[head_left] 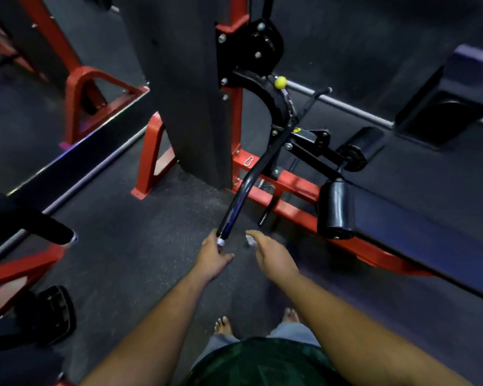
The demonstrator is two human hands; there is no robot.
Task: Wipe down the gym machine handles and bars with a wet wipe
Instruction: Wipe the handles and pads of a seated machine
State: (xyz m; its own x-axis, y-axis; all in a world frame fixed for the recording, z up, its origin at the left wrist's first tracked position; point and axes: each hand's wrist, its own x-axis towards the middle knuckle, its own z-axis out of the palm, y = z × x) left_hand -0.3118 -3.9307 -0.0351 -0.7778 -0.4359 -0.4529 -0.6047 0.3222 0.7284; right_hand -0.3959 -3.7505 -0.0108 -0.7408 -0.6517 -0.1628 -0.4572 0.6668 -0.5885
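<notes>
A person looks down at their own two bare forearms reaching forward over a dark speckled rubber floor [140,263]. The left hand [213,255] sits just below centre, its grip curled around the near end of a long glossy black metal bar [236,207], which has a pale end cap. From that hand the bar rises toward 1 o'clock, bends, and joins a red and black steel gym machine [236,112] with a small yellow ball knob [280,82] near 12 o'clock. The right hand [272,254], just beside the left toward 3 o'clock, pinches a small crumpled white wet wipe [251,240] at its fingertips; the wipe is near the bar's end but apart from it. A black padded roller [336,208] lies toward 3 o'clock. Bare toes show at 6 o'clock.
</notes>
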